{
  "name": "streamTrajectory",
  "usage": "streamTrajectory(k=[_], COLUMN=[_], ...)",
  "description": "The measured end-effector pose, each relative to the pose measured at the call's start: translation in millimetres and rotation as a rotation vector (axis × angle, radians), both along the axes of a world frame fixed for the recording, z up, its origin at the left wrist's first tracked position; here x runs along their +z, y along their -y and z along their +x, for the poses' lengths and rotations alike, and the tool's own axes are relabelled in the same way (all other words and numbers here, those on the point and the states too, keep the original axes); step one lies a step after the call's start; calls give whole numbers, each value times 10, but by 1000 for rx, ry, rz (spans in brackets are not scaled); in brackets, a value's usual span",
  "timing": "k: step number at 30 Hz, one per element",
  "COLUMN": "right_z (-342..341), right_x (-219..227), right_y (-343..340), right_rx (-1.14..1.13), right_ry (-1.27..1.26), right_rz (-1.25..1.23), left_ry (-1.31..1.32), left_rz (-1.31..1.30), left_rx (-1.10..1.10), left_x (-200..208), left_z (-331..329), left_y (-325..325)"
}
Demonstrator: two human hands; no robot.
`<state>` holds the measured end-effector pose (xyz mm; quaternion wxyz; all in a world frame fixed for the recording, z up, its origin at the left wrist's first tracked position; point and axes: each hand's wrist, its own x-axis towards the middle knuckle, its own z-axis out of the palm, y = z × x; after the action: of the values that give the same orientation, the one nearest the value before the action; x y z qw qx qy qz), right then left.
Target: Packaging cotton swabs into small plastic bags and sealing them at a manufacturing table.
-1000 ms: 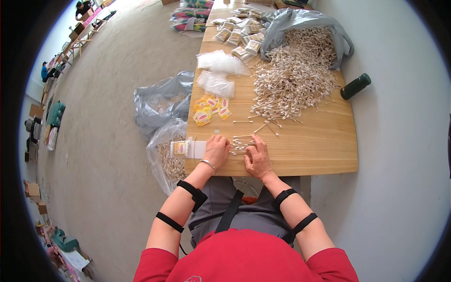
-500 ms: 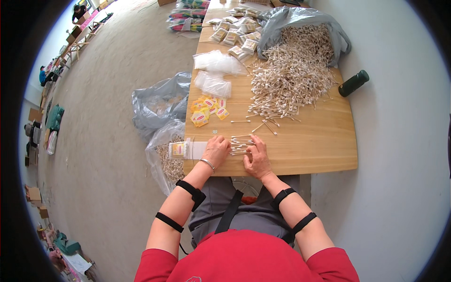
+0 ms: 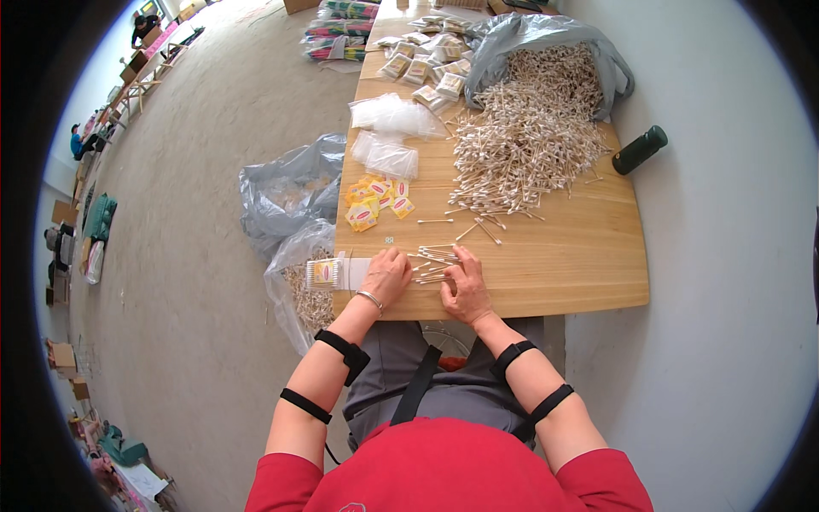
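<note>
L. hand (image 3: 388, 277): fingertips are hidden, whether shut or apart can't be told. R. hand (image 3: 465, 290): fingers are held apart, ends of cotton swabs (image 3: 435, 258) partly covered. Wood-grain counter (image 3: 563, 256) is flanked by grey floor (image 3: 179, 230) & pale wall (image 3: 734, 256). Swabs, thin, white-tipped, are spread loosely on it btwn hands.

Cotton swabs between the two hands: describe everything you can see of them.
The cotton swabs form a small, loose bunch of thin, pale sticks, wooden-looking, with white tips. They lie on the wooden table, near its front edge, running roughly left to right, somewhat uneven and fanned. The right hand has its fingers at their right ends, apparently touching and partly covering them. The left hand is close by their left ends; contact there is unclear. Their exact count is hard to tell.
</note>
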<state>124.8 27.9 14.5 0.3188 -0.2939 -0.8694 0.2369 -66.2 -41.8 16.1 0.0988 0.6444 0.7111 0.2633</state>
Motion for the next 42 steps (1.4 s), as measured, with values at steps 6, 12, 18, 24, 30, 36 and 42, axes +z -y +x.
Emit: streamTrajectory(k=[6, 12, 18, 24, 30, 36, 42], right_z=[2, -4, -49, -58, -59, -88, -95], right_x=[26, 1, 27, 15, -13, -24, -72], right_y=[10, -8, -4, -10, -24, -43, -54], right_rx=[10, -4, -42, -46, -47, -79, -124], right_ry=[39, 10, 64, 129, 111, -4, -164], right_rz=[13, -27, -84, -53, -55, -104, -190], left_ry=[-20, -91, -199, -218, 67, 89, 10], left_rz=[18, -129, -71, -12, -8, -18, -105], left_rx=[-40, -35, -8, 10, 93, 63, 88], left_x=[60, 45, -69, -88, -8, 66, 13], left_z=[-6, 17, 41, 48, 3, 27, 28], left_y=[-3, -83, -63, -20, 86, 124, 103])
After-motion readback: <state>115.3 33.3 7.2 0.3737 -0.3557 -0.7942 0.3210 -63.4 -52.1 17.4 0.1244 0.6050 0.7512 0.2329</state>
